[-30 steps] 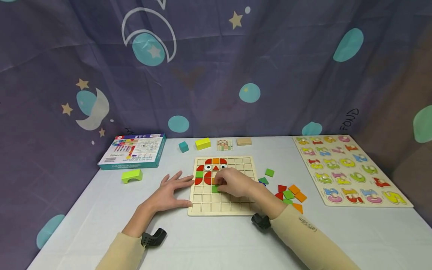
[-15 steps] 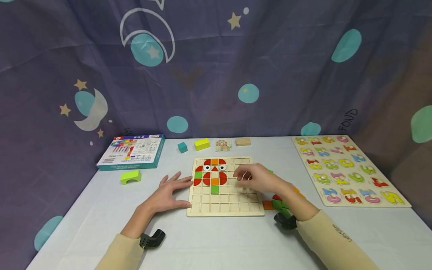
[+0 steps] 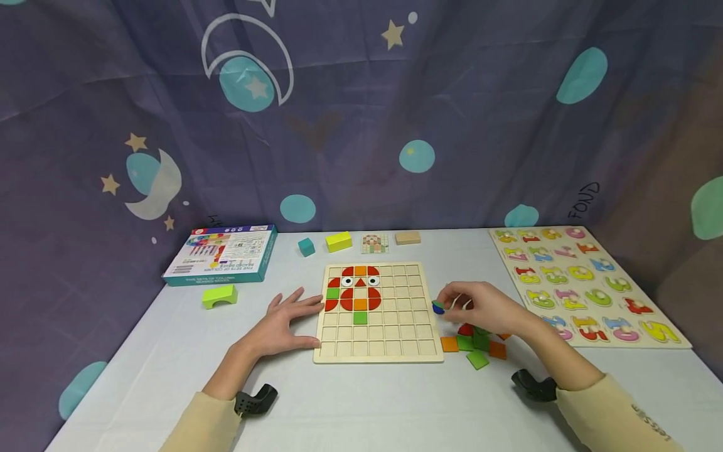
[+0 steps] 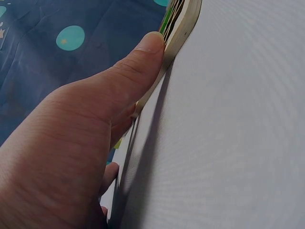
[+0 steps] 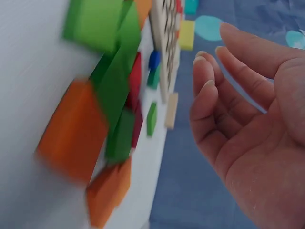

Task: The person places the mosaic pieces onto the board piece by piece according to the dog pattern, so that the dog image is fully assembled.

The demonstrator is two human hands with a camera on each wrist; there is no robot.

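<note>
A wooden grid board [image 3: 395, 351] lies on the white table. Red rounded pieces, eye tiles, orange squares and green squares fill cells in its upper left. My left hand [image 3: 287, 321] rests at the board's left edge, fingers spread; in the left wrist view its thumb [image 4: 138, 59] touches the board's rim. Just right of the board, my right hand [image 3: 480, 306] hovers with loosely bent fingers and nothing between them. Near its fingertips lies a blue piece [image 3: 438, 309] beside a teal-green one [image 5: 153, 78]. Below that hand is a loose pile of green squares [image 3: 477, 360], orange squares [image 3: 450, 343] and red pieces [image 5: 135, 83].
Behind the board stand a teal cube [image 3: 307, 247], a yellow block [image 3: 339, 242], a small pattern card [image 3: 375, 243] and a plain wood block [image 3: 408, 238]. A box [image 3: 223, 254] and a green arch [image 3: 220, 295] are at left, a number puzzle [image 3: 587, 285] at right.
My right hand has left the green square on the board and moved right, over the table beside the loose pieces; several of those now lie differently. My left hand has stayed in place.
</note>
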